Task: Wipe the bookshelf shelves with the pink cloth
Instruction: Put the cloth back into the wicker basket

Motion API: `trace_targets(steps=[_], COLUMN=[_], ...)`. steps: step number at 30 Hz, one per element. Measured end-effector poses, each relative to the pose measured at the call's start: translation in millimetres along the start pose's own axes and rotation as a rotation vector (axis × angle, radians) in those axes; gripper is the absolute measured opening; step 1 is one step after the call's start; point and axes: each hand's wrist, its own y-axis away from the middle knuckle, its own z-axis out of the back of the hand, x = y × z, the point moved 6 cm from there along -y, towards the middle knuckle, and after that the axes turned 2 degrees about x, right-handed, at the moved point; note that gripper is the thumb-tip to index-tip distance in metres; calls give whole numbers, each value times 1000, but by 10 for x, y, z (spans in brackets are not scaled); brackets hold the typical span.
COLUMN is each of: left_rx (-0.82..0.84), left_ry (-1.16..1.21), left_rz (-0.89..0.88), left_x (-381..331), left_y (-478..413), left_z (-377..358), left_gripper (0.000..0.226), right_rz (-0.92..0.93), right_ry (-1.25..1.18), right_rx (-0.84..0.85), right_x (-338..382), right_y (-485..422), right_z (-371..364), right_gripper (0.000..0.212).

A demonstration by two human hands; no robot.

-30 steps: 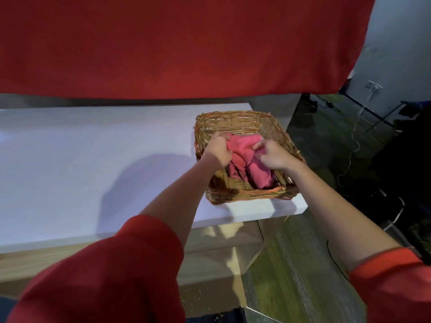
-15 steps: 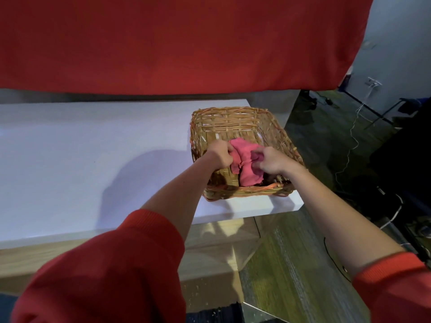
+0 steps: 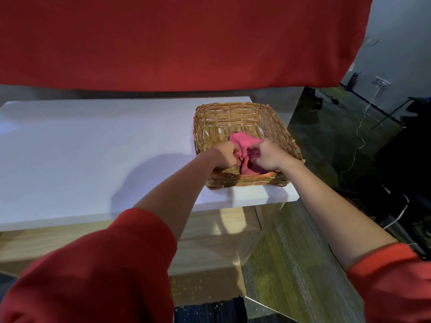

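Gripping the pink cloth (image 3: 245,145) with both hands: my left hand (image 3: 224,157) is fisting its 9 o'clock edge and my right hand (image 3: 268,158) is pinching its 3 o'clock edge, with the fingers curled tight on both. The cloth is sitting bunched in the wicker basket (image 3: 224,107), toward the 6 o'clock wall. The basket is sitting at the 3 o'clock end of the white shelf top (image 3: 93,155). Nothing is getting wiped right now. I can't tell if any shelf is done, so I'm counting all the wiping as outstanding.
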Motion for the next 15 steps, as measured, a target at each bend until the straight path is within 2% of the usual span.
trace_targets(steps=[3,9,12,15], left_rx=[-81,-288,-395,-511], left_ry=[3,-118,-50,105], left_rz=[-13,119,108,1], left_x=[-43,92,208,295], left_y=[173,638,854,1005], left_z=[134,250,118,55], left_gripper=[33,33,33,38], right_rz=[46,81,113,65], right_ry=[8,17,3,35], right_rx=[-39,-106,-156,-174], right_x=[116,447,627,693], right_y=[74,411,559,679], right_z=[62,35,-44,-91], right_gripper=[27,23,26,28])
